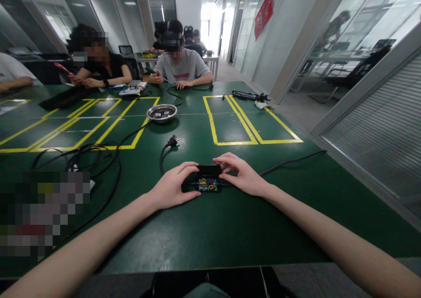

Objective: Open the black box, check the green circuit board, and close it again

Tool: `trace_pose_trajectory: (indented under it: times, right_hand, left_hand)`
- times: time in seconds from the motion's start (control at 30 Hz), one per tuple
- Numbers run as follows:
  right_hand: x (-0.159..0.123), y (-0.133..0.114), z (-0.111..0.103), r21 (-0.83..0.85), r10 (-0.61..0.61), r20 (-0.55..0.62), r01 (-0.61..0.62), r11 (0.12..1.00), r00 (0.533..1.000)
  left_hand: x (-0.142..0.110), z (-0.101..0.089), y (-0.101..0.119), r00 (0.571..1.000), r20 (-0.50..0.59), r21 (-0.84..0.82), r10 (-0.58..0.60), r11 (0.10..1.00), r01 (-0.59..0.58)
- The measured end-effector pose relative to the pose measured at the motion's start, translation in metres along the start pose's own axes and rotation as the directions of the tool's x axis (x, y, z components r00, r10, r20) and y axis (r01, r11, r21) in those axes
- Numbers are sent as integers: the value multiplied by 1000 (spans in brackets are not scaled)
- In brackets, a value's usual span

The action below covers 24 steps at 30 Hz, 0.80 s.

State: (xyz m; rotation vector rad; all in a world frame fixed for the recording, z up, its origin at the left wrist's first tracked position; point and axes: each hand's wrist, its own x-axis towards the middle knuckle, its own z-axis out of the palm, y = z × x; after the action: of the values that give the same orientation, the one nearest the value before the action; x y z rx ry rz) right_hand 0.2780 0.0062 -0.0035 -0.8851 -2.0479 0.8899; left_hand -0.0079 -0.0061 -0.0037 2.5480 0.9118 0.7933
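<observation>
In front of me on the green table lies an opened power adapter, its circuit board (pixel 208 184) bare, with copper-coloured coils and small parts. A black plastic cover half (pixel 209 170) stands tilted up along the board's far side. My left hand (pixel 176 186) spans the left end, thumb at the near edge of the board and fingertips at the cover's left corner. With my right hand (pixel 238 173) I pinch the cover's right end. A black cable (pixel 292 160) runs from the right side, and a power plug (pixel 172 142) on a black cord lies beyond my left hand.
A metal bowl (pixel 162 113) with small metal parts stands further off. Coiled black cables (pixel 94 155) lie at left, beside a blurred-out item (pixel 42 214). Yellow tape (pixel 235 143) marks rectangles; a black tripod (pixel 248 95) lies at far right. Across the table, a person (pixel 180 65) handles a screwdriver.
</observation>
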Motion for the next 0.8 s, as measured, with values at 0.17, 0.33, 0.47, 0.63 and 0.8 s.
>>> trace_pose_trajectory:
  times: [0.17,0.33,0.47,0.63,0.8]
  right_hand:
    - [0,-1,4,136,99,19,-100,986,995]
    - [-1,1,8,232,206,-21,-196,953,978]
    - [-3,0,8,237,203,6,-198,951,979]
    - [-4,-3,8,130,57,-28,-53,990,998]
    - [-4,-3,8,3,-58,-84,58,998,995]
  left_hand:
    - [-1,3,0,1000,-10,-107,-2,994,1]
    - [-3,2,1,999,18,-110,-37,993,39]
    - [-3,1,1,1000,16,-136,-7,991,9]
    - [-3,2,1,1000,8,-135,16,991,-14]
    - [-4,2,0,998,-14,-151,60,987,-61]
